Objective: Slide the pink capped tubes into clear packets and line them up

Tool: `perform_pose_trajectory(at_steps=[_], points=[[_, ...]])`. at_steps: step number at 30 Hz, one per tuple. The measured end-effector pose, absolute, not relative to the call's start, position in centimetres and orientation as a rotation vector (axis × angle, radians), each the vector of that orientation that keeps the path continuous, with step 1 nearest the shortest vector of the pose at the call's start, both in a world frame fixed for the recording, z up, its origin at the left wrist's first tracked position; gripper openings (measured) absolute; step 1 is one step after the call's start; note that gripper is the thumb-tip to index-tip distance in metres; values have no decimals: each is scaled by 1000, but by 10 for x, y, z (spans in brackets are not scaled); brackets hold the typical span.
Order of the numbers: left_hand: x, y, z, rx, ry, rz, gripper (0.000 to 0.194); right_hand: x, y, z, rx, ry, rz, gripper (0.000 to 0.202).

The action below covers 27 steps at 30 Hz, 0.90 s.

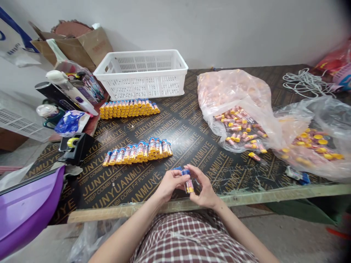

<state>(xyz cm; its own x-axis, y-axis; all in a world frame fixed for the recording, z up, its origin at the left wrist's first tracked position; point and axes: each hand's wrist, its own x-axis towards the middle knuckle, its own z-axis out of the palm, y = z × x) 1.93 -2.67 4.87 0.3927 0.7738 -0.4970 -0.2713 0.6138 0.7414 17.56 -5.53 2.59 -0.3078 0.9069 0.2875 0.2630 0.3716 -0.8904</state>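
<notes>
Between my two hands, close to the table's front edge, is a small labelled tube [188, 185] with a blue end up and a yellow end down. My left hand [170, 185] pinches it near the blue end with thumb and fingers. Curled round its other side, my right hand [205, 190] touches it with fingertips and thumb. A blue scrap [177, 168] shows just behind my fingers; what it is I cannot make out. Beyond my hands stands a slanting block of similar tubes [139, 150], blue ends up. Farther back lies a stacked group [128, 109], yellow ends facing me.
A white plastic basket [145, 82] stands against the wall. To the right, clear bags [236, 87] spill yellow-capped tubes [241, 126], with one loose tube [256, 157] outside. At left are a tape dispenser [75, 148], bottles [71, 89] and a purple dustpan-like piece [30, 215].
</notes>
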Motion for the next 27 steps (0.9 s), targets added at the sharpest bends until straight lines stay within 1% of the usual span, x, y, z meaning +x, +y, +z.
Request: perform_pose_trajectory(at_steps=[4, 6, 8, 11, 12, 14, 17, 19, 21, 23, 25, 27], points=[[19, -27, 47, 638, 969, 737, 41, 177, -52, 30, -1028, -1846, 1006, 86], [8, -22, 52, 708, 1059, 774, 39, 196, -45, 28, -1127, -1892, 978, 91], [-14, -12, 60, 830, 1221, 875, 37, 234, -32, 20, -1346, -1842, 737, 91], [-63, 12, 77, 1013, 1516, 1098, 36, 313, -11, 1, -1863, -1543, 146, 82], [-79, 21, 82, 1059, 1624, 1164, 37, 340, -5, -5, -2056, -1459, 7, 78], [-108, 40, 88, 1169, 1877, 1184, 38, 382, 1, -15, -2444, -1348, -141, 69], [-132, 61, 90, 1428, 2147, 956, 37, 409, 1, -22, -2524, -1399, -164, 44], [-135, 66, 91, 1588, 2239, 798, 37, 406, -1, -24, -2500, -1466, -183, 34], [-129, 62, 91, 1692, 2328, 792, 40, 393, -4, -25, -2473, -1536, -209, 31], [-113, 51, 88, 1750, 2357, 933, 41, 378, -6, -26, -2423, -1633, -200, 30], [-89, 36, 80, 1795, 2220, 1066, 37, 362, -6, -25, -2355, -1746, -142, 28], [-59, 21, 63, 1838, 1936, 999, 30, 344, -3, -23, -2305, -1817, -83, 31]])
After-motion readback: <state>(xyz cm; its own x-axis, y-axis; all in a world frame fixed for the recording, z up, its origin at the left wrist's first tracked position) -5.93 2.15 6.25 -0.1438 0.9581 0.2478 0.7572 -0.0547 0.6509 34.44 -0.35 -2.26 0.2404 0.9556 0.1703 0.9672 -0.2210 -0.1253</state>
